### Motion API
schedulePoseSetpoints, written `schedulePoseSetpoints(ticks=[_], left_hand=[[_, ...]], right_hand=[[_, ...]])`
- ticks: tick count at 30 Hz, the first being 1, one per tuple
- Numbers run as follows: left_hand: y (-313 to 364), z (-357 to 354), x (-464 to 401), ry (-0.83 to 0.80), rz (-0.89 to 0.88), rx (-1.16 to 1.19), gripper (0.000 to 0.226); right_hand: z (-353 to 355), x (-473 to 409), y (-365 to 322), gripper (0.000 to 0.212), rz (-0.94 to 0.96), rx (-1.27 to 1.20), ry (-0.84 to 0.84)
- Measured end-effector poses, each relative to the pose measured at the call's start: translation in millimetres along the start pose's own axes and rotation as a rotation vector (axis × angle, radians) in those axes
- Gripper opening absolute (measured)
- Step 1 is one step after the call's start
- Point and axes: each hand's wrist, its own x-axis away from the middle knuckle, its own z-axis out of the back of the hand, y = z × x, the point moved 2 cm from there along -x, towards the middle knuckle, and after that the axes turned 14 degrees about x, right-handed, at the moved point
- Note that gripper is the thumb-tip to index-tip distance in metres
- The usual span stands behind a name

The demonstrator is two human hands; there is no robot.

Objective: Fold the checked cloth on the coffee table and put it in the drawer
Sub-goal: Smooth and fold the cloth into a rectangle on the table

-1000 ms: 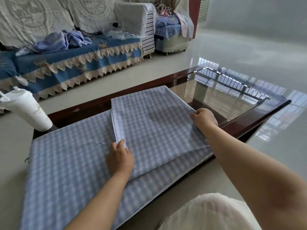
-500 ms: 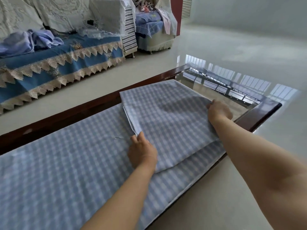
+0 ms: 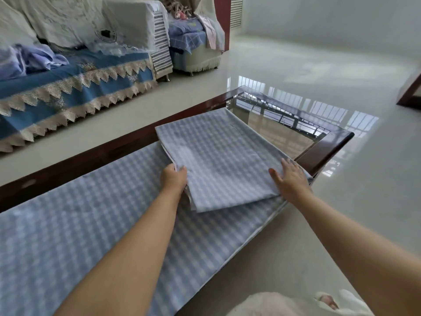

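The blue-and-white checked cloth (image 3: 218,160) lies on the glass-topped coffee table (image 3: 328,144), its right end folded over into a stack of several layers. The unfolded rest stretches left across the table. My left hand (image 3: 174,179) grips the stack's near-left corner, thumb on top and fingers under the layers. My right hand (image 3: 290,180) lies flat with spread fingers on the stack's near-right edge, next to the table's wooden corner. No drawer is in view.
A sofa (image 3: 75,87) with a blue lace-edged cover and crumpled laundry stands beyond the table. A covered chair (image 3: 193,42) sits at the back. Glossy white floor (image 3: 296,65) spreads to the right. A dark wooden furniture edge (image 3: 410,92) shows far right.
The folded stack has slid right toward the table's end. My right hand went from gripping the cloth's far-right edge to lying flat on it. The white cup has left the view.
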Motion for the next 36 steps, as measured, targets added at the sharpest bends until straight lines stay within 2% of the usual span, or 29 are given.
schedulePoseSetpoints(ticks=[2, 7, 9, 11, 14, 17, 21, 23, 25, 26, 28, 29, 30, 33, 34, 36], left_hand=[[21, 3, 15, 0.023, -0.177, -0.063, 0.026], [69, 48, 86, 0.035, -0.731, -0.066, 0.024], [69, 88, 122, 0.094, -0.862, -0.068, 0.02], [55, 133, 152, 0.153, -0.903, -0.106, 0.019], [17, 192, 177, 0.173, -0.773, -0.189, 0.038], [-29, 235, 187, 0.155, -0.432, -0.153, 0.044], [-73, 267, 180, 0.079, 0.151, 0.24, 0.01], [-75, 275, 172, -0.046, 0.387, 0.504, 0.031], [-68, 278, 160, -0.115, 0.537, 0.693, 0.051], [-63, 276, 155, -0.128, 0.551, 0.683, 0.052], [-42, 267, 150, -0.169, 0.465, 0.537, 0.037], [-32, 263, 146, -0.178, 0.368, 0.449, 0.032], [-19, 261, 142, -0.177, 0.235, 0.385, 0.036], [23, 280, 142, -0.238, -0.124, 0.202, 0.055], [26, 295, 139, -0.219, -0.157, 0.196, 0.054], [8, 335, 131, -0.093, -0.11, 0.253, 0.044]], right_hand=[[12, 20, -12, 0.067, 0.035, -0.064, 0.138], [38, 99, -83, 0.05, 0.288, -0.189, 0.288], [49, 137, -117, 0.054, 0.399, -0.239, 0.328], [53, 167, -148, 0.057, 0.513, -0.196, 0.281], [43, 200, -186, 0.062, 0.641, -0.112, 0.066], [25, 224, -214, 0.06, 0.709, -0.002, -0.121], [6, 248, -236, 0.058, 0.707, 0.109, -0.312], [-1, 257, -239, 0.055, 0.696, 0.105, -0.394], [-6, 265, -240, 0.052, 0.682, 0.113, -0.416], [-7, 268, -240, 0.05, 0.683, 0.117, -0.404], [-10, 271, -240, 0.046, 0.686, 0.096, -0.368], [-11, 272, -240, 0.043, 0.676, 0.059, -0.348], [-11, 271, -239, 0.04, 0.665, 0.005, -0.313], [-4, 267, -237, 0.027, 0.666, -0.139, -0.046], [0, 267, -238, 0.022, 0.658, -0.177, 0.04], [7, 268, -244, 0.017, 0.618, -0.244, 0.119]])
